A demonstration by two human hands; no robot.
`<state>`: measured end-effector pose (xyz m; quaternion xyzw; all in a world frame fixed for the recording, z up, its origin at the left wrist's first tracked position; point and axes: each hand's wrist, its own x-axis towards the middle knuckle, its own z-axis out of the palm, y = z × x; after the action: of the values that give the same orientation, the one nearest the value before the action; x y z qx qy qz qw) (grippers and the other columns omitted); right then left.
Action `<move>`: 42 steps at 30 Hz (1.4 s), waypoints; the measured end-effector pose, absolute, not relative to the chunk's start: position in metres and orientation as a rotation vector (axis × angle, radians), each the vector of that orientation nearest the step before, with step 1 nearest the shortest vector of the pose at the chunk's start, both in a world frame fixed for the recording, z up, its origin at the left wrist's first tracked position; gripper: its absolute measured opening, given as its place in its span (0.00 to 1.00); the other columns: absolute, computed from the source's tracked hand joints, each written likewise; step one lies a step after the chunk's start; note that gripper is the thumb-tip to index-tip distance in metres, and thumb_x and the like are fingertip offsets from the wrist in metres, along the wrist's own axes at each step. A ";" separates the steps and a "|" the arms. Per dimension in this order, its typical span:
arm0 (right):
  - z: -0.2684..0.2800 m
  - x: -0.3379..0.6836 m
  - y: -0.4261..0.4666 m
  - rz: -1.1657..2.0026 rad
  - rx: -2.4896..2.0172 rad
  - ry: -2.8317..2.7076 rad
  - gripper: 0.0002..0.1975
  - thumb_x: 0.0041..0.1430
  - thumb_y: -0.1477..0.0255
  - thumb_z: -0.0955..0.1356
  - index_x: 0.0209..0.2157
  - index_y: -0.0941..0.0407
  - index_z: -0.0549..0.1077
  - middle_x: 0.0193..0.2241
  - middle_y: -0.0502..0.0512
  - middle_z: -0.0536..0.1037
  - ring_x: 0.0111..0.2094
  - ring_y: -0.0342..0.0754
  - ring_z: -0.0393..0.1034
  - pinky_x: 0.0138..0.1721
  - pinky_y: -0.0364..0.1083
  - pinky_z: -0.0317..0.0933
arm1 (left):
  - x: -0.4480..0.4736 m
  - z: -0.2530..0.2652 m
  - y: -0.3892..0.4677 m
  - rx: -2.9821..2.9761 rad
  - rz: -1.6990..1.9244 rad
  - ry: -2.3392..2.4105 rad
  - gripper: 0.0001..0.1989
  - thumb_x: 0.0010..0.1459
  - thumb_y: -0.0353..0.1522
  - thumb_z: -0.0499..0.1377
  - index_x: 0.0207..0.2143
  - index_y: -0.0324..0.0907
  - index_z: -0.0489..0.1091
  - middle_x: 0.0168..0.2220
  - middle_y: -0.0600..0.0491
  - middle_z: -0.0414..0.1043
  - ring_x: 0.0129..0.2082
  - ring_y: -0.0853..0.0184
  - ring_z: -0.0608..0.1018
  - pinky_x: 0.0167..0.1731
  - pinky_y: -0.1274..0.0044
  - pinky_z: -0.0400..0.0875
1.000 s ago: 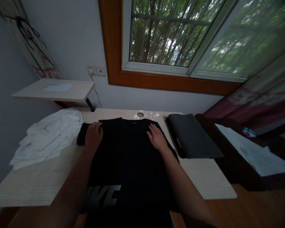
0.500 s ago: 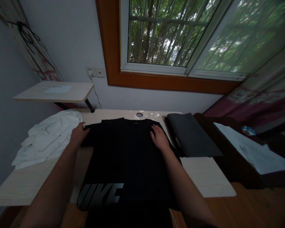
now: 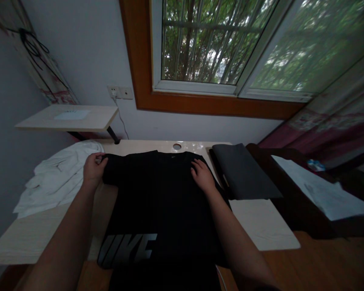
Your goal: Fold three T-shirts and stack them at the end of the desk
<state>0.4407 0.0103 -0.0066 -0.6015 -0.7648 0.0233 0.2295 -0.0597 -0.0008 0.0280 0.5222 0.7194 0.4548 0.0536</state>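
From here I see the pale wooden table [image 3: 261,226] filling the lower frame, set against the wall under the window [image 3: 200,44]. Spread across its middle is the black T-shirt [image 3: 164,202], lying flat with its collar toward the wall and its printed hem hanging over the near edge. To its left a crumpled white garment [image 3: 54,178] sits in a loose heap, touching the shirt's sleeve end; to its right a folded dark grey cloth [image 3: 245,171] lies just beside the shirt's shoulder.

I judge the shirt light, soft and limp: it will sag and crease wherever it is not supported, and it should slide easily over the smooth tabletop. The sleeve ends, shoulder seams and hem corners look like the sensible places to pinch it.

My left hand [image 3: 93,167] is at the far left sleeve end, fingers curled closed on the fabric edge, so the sleeve lies right in that hand with the body of the shirt stretching away to its right. My right hand [image 3: 202,176] lies flat and open, palm down, on the right shoulder area, pressing the cloth to the table and gripping nothing.
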 end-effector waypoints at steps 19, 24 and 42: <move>-0.008 0.442 0.011 0.089 -1.672 -2.107 0.23 0.69 0.67 0.59 0.60 0.56 0.71 0.63 0.60 0.68 0.67 0.56 0.57 0.67 0.58 0.52 | 0.043 0.055 -0.092 2.744 0.687 1.171 0.27 0.63 0.31 0.56 0.64 0.54 0.62 0.62 0.49 0.68 0.58 0.58 0.74 0.58 0.61 0.71; -0.010 0.441 0.012 0.062 -1.679 -2.104 0.23 0.68 0.67 0.59 0.59 0.57 0.72 0.63 0.60 0.69 0.66 0.56 0.57 0.68 0.58 0.52 | 0.002 0.027 -0.095 2.606 0.760 1.370 0.27 0.60 0.30 0.57 0.62 0.50 0.64 0.58 0.46 0.70 0.58 0.56 0.72 0.60 0.59 0.68; 0.035 0.319 -0.058 0.315 -1.063 -2.450 0.20 0.63 0.59 0.71 0.54 0.51 0.74 0.53 0.59 0.73 0.53 0.57 0.64 0.52 0.55 0.62 | -0.019 -0.002 -0.094 2.422 0.711 1.586 0.12 0.62 0.33 0.56 0.47 0.46 0.73 0.42 0.49 0.75 0.45 0.58 0.75 0.49 0.65 0.72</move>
<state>0.3186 -0.0581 0.0352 -0.3854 -0.8878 0.1141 0.2244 -0.0195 -0.0944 -0.0020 0.8098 0.5304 0.2379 0.0801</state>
